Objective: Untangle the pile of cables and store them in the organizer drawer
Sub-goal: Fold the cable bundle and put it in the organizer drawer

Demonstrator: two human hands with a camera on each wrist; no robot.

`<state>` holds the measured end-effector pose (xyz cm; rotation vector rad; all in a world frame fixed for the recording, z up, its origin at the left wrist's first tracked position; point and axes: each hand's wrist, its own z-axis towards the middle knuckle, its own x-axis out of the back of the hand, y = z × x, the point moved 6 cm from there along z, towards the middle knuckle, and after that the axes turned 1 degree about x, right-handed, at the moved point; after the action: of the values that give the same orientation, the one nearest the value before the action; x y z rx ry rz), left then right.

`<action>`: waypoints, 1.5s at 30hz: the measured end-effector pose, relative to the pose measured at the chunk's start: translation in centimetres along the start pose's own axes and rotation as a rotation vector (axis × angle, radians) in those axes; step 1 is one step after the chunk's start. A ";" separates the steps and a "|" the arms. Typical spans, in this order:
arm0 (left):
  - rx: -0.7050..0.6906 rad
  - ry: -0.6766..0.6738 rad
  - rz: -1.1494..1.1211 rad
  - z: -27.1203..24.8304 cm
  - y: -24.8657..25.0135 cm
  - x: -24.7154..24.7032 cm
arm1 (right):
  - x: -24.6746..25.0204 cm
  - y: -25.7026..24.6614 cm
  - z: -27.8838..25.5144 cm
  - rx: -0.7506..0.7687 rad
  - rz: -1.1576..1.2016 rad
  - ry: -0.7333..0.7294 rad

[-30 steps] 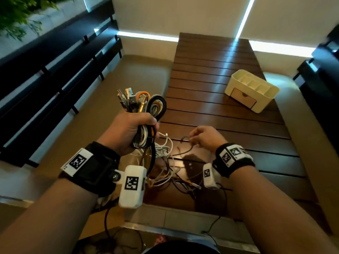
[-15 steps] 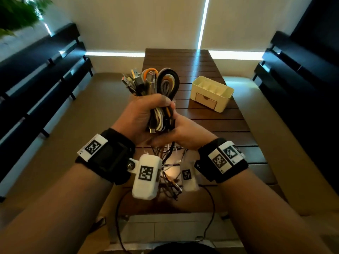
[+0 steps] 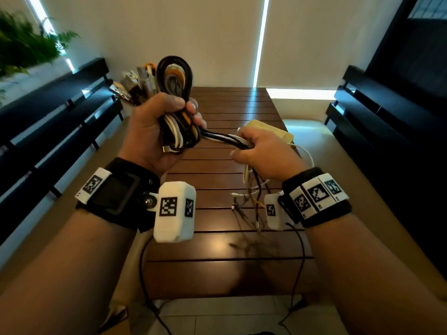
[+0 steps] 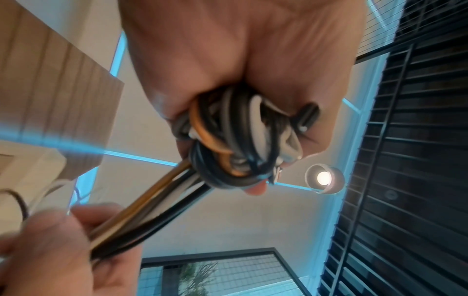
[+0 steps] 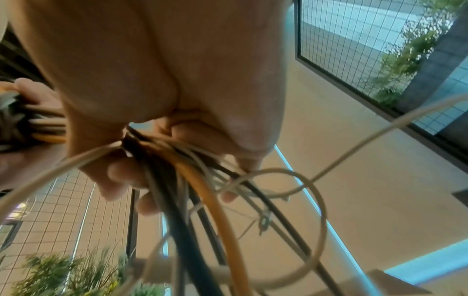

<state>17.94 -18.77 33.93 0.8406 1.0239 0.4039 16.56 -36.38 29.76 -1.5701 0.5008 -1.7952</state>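
My left hand [image 3: 159,126] grips a folded bundle of cables [image 3: 174,76], black, white and orange, held up above the wooden table [image 3: 217,245]; several plugs stick out at its top left. In the left wrist view the bundle of cables [image 4: 233,140] fills the fist. My right hand [image 3: 261,151] grips the cable strands [image 3: 220,136] that run taut from the bundle. Loose ends [image 3: 251,197] hang below it over the table; the right wrist view shows these loose ends [image 5: 202,200] trailing from the fingers. The cream organizer [image 3: 268,128] stands behind my right hand, mostly hidden.
Dark slatted benches [image 3: 60,112] run along the left and the right side [image 3: 387,112] of the table. Thin black wires [image 3: 145,274] hang from the wrist cameras off the table's near edge. A plant [image 3: 21,44] is at the far left.
The bundle has risen higher in my left hand. My right hand, which was against the bundle, has moved right along the strands, stretching them out and lifting the loose ends off the table.
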 end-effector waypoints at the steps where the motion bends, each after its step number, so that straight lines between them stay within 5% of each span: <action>1: -0.019 0.004 -0.006 0.1 0.4 -0.1 | 0.8 -0.2 0.1 0.014 -0.006 0.010; 6: -0.047 0.078 0.019 0.2 -0.1 0.9 | 2.4 0.7 -0.2 0.013 -0.032 -0.019; 13: 0.171 0.251 0.053 -0.8 -4.7 4.0 | 2.4 2.2 -1.3 0.046 0.253 -0.056; 29: 0.512 0.080 0.236 -2.4 -10.0 2.2 | 0.9 1.2 -0.5 0.016 0.281 -0.148; 38: 0.511 -0.014 0.515 -2.3 -9.0 2.6 | -0.6 2.0 -0.8 0.007 0.129 -0.156; 45: 0.374 0.042 0.477 -2.3 -9.1 2.8 | -0.8 1.8 -1.0 0.002 0.164 -0.081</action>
<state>16.56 -21.68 24.63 1.4287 0.9461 0.6458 16.10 -37.18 27.74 -1.5474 0.5721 -1.6026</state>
